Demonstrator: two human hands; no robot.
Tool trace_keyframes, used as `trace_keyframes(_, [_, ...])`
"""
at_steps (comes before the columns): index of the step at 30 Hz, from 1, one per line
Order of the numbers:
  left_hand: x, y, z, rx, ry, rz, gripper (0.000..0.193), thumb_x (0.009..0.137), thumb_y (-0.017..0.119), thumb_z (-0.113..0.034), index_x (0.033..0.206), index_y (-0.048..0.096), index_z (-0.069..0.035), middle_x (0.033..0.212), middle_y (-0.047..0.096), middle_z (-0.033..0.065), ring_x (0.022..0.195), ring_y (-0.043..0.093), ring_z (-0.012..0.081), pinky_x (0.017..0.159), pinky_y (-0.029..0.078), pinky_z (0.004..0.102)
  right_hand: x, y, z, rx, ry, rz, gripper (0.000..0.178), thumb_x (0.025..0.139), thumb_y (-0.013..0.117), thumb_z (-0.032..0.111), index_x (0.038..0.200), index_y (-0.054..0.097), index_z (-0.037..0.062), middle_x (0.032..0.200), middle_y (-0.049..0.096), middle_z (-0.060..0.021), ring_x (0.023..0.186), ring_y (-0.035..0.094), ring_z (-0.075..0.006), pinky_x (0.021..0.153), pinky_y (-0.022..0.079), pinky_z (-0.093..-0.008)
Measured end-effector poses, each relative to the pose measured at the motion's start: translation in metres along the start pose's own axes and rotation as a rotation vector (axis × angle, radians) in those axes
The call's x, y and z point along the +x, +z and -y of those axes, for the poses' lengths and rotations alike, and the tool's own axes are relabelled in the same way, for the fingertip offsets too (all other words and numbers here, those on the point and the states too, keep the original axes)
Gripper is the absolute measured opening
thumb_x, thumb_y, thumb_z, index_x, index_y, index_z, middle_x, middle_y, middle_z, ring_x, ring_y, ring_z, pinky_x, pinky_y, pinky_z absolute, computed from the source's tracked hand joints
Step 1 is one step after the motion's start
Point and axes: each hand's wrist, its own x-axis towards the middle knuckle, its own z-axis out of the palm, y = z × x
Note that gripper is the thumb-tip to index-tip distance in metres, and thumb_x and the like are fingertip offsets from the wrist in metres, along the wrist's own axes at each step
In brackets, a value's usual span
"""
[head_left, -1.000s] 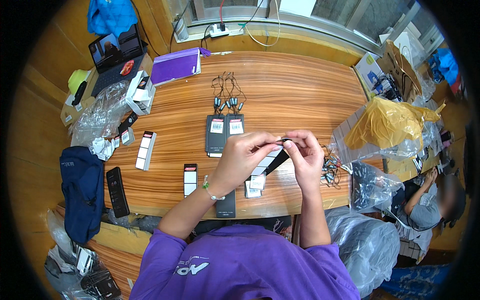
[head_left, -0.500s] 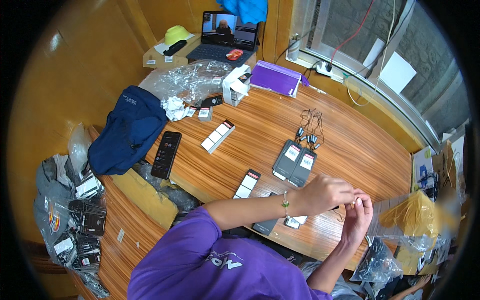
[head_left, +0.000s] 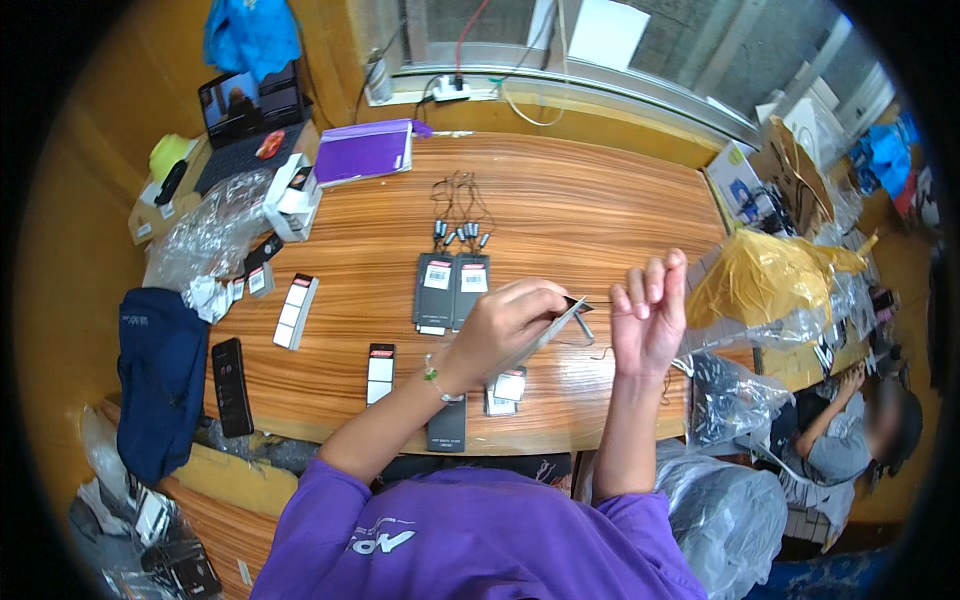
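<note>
My left hand (head_left: 515, 325) is closed on a hang tag (head_left: 541, 338), a flat card seen almost edge-on, with a small dark cord end beside it. To its right my right hand (head_left: 648, 330) is raised, palm showing and fingers upright and slightly bent, with nothing visible in it. Beyond the left hand lie two dark grey hang tags (head_left: 434, 285) with white stickers, their black cords (head_left: 460, 200) stretched toward the window. Below that hand are a bare grey tag (head_left: 446, 430) and small white-labelled cards (head_left: 507, 388). A strip of labels (head_left: 380, 375) lies left of them.
Another label stack (head_left: 296, 312), a phone (head_left: 232, 388) and a navy bag (head_left: 158, 375) are at the left. A purple folder (head_left: 362, 153) and a laptop (head_left: 250, 120) stand at the back. Yellow plastic (head_left: 765, 280) sits at the right, near another person (head_left: 850, 440).
My hands, together before, are apart now, the right one raised with its fingers straighter. The tag in my left hand has come into view. The view has swung right.
</note>
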Motion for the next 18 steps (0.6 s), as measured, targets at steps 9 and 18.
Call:
trace_keyframes(9, [-0.002, -0.01, 0.003, -0.827, -0.554, 0.195, 0.029, 0.085, 0.062, -0.017, 0.107, 0.057, 0.003, 0.094, 0.062, 0.0058, 0.084, 0.058, 0.0094, 0.076, 0.047, 0.0236, 0.002, 0.011, -0.007, 0.087, 0.041, 0.005, 0.011, 0.097, 0.039, 0.021, 0.099, 0.043, 0.0107, 0.066, 0.045, -0.0022, 0.052, 0.041, -0.011, 0.051, 0.041, -0.0266])
trace_keyframes(18, [-0.004, 0.008, -0.006, -0.758, -0.445, -0.074, 0.012, 0.086, 0.055, -0.002, 0.094, 0.047, -0.005, 0.086, 0.051, 0.0016, 0.086, 0.052, 0.0081, 0.077, 0.043, 0.0241, 0.0, 0.014, -0.005, 0.085, -0.006, 0.021, 0.011, 0.096, 0.042, 0.02, 0.098, 0.045, 0.01, 0.069, 0.047, -0.0021, 0.056, 0.042, -0.0112, 0.054, 0.039, -0.0266])
